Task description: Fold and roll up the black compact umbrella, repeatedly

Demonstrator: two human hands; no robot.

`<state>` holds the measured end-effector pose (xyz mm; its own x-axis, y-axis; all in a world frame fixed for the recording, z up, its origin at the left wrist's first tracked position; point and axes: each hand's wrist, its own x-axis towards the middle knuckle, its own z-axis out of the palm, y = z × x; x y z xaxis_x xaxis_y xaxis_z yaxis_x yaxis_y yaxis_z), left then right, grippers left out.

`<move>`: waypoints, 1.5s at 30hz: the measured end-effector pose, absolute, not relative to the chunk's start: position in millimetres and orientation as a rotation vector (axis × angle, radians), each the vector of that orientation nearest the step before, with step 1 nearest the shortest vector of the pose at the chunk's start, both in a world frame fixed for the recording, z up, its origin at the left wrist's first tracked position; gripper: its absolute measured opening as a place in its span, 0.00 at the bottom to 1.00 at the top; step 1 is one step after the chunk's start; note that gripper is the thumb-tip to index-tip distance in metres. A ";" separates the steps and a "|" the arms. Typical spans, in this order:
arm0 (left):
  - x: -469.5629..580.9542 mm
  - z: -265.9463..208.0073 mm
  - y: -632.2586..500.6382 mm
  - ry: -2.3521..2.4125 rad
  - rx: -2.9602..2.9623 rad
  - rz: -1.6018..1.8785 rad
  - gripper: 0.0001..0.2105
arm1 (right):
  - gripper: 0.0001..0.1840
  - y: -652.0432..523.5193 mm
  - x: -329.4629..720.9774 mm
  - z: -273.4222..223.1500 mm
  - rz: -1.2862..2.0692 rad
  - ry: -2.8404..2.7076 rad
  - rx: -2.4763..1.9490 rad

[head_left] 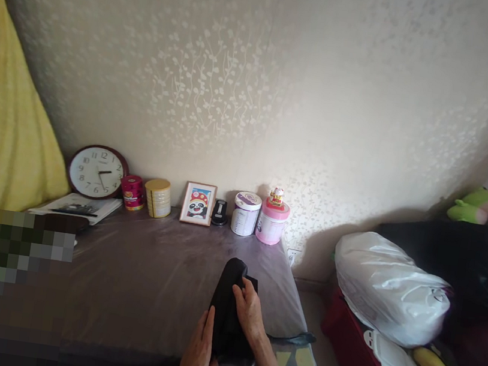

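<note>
A long black bundle (224, 301) with a rounded far end is held between my two hands over the front part of the covered table (142, 290). It looks like soft, rolled or folded material, but its exact kind cannot be made out. My left hand (201, 350) grips its near left side, the fingers pointing up along it. On the other side my right hand (248, 310) is closed on its upper right edge, thumb and fingertips pressed against the black surface. A flat dark part shows behind the right fingers. The near end is partly hidden in shadow.
Along the wall stand a clock (98, 171), a red tin (132, 193), a yellow tin (158, 198), a framed panda picture (198, 204), a white tub (245, 215) and a pink tub (271, 226). Rightward, a white plastic bag (388, 288) lies beyond the table edge.
</note>
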<state>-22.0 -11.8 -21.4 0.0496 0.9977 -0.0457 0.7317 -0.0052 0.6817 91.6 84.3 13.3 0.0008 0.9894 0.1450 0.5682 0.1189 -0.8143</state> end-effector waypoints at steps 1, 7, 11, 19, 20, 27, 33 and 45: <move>-22.1 -21.8 -11.2 1.742 1.787 0.639 0.38 | 0.21 85.6 88.1 13.7 0.719 -1.673 -1.548; -25.2 -20.9 -9.4 1.747 1.810 0.601 0.38 | 0.17 92.2 73.3 13.1 0.663 -1.740 -1.543; -27.9 -22.5 -9.6 1.770 1.825 0.600 0.38 | 0.16 94.4 66.9 16.3 0.703 -1.793 -1.529; -30.9 -28.7 -9.4 1.772 1.833 0.678 0.39 | 0.16 92.5 62.0 21.2 0.690 -1.907 -1.542; -31.7 -30.6 -9.5 1.768 1.840 0.712 0.39 | 0.15 92.3 61.8 21.0 0.669 -1.923 -1.538; -35.9 -40.6 -11.1 1.777 1.944 0.852 0.43 | 0.12 90.3 59.8 25.5 0.812 -1.999 -1.455; -39.5 -33.5 -13.2 1.772 2.064 0.749 0.43 | 0.12 88.0 59.8 30.2 0.931 -2.028 -1.421; -33.1 -36.1 -9.2 2.018 2.090 0.384 0.41 | 0.12 77.1 61.3 26.6 0.701 -2.046 -1.296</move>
<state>-33.1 -9.2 -36.1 0.0285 0.9988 0.0409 0.9438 -0.0403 0.3280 61.3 77.1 26.6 -0.3345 0.9181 0.2124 0.5951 0.3806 -0.7078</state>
